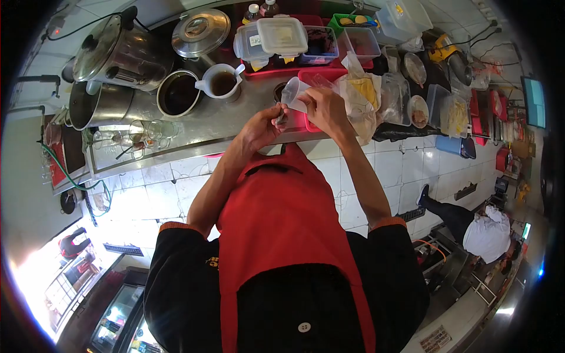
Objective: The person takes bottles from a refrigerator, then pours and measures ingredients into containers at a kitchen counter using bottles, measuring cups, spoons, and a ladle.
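Using the white pitcher (222, 81) as my reference point here, since it sits on the steel counter (203, 126) full of dark liquid with a handle sticking up out of it. The right hand (328, 112) is off to the pitcher's right, fingers closed on a translucent plastic cup (296, 94). That cup is tipped over sideways, also right of the pitcher, and I honestly can't tell if there's anything in it.

The left hand (258, 130) is closer to the pitcher, to its right and a bit nearer the wearer. Thumb and fingers are pinched together on a small greyish thing (281, 119), right of the pitcher too, but it's mostly covered so I can't make out what it is.

Just left of the pitcher there's a round pot (178, 93), also with dark liquid in it. Further left and nearer the wearer you get a bunch of clear glasses (154, 130). Behind the pitcher is a shiny metal lid (201, 32), and behind it to the right, some clear boxes with pale lids (282, 36). Way off right of the pitcher, a person in a white shirt (487, 234).
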